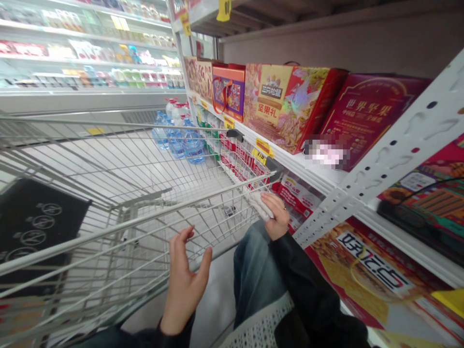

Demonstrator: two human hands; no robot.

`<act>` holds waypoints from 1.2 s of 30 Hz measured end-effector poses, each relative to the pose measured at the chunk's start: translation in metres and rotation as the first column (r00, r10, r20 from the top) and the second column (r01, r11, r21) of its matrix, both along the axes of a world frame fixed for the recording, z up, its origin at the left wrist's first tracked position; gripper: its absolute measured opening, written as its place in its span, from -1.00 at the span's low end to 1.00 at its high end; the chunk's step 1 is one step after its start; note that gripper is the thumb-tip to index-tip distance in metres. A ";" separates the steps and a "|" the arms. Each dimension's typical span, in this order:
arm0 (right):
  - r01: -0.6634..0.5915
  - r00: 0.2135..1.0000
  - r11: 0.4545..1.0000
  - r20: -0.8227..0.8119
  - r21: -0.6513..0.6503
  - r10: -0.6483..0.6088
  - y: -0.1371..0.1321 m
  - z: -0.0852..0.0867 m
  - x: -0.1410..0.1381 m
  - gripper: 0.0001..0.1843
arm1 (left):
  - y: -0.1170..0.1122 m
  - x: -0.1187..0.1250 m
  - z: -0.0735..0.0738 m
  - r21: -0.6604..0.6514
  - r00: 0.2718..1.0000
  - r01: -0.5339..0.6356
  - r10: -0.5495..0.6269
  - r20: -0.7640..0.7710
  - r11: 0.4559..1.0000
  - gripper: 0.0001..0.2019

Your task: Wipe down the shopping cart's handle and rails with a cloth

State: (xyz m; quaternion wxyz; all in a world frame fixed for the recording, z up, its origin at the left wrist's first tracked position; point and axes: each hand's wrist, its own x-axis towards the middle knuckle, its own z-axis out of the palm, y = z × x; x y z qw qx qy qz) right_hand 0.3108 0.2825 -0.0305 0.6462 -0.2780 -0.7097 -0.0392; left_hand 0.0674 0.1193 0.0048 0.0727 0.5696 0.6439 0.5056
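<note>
A metal shopping cart (145, 212) with thin grey bars stretches across the left and middle of the view. My right hand (277, 215) is closed around a folded white cloth (261, 207), close to the cart's side bars near its dark corner piece (273, 169). Whether the cloth presses on the bars, I cannot tell. Lower and to the left, my left hand (188, 280) is raised beside the cart's wire side, thumb and fingers apart, holding nothing. Its fingertips overlap the bars in view, so contact is unclear.
White shelving on the right bears red gift boxes (281, 104) and a maroon box (368, 116). Below are packs of red-labelled bottles (295, 193). Large blue water bottles (192, 140) stand on the floor beyond the cart. A lit refrigerated display (83, 92) lines the back.
</note>
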 end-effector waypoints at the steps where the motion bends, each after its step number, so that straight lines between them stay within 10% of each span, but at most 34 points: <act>1: 0.005 1.000 1.000 0.013 -0.010 -0.005 -0.002 -0.007 0.000 -0.62 | 0.000 0.000 0.000 -0.001 1.000 -0.003 0.003 0.001 1.000 -0.50; 5: -0.001 0.995 0.999 0.101 -0.041 0.005 -0.005 -0.020 0.007 -0.62 | -0.001 0.000 0.000 -0.012 1.000 -0.001 0.001 -0.005 1.000 -0.50; 12: -0.020 1.000 1.000 0.013 0.020 0.020 0.011 0.009 0.010 -0.55 | 0.000 0.000 0.001 -0.017 1.000 -0.004 0.004 -0.007 1.000 -0.48; 19: -0.015 0.998 0.998 0.059 -0.065 0.019 0.002 -0.018 0.010 -0.63 | 0.000 0.000 0.001 -0.028 1.000 -0.008 0.008 0.008 1.000 -0.48; 26: 0.032 0.999 0.999 0.011 0.011 -0.032 0.020 0.006 0.022 -0.58 | 0.000 -0.001 0.000 -0.025 1.000 0.000 0.000 -0.005 1.000 -0.47; 36: 0.012 0.999 0.999 0.045 -0.051 -0.010 0.014 -0.012 0.027 -0.68 | -0.001 -0.002 -0.001 -0.011 1.000 -0.008 0.008 -0.020 1.000 -0.48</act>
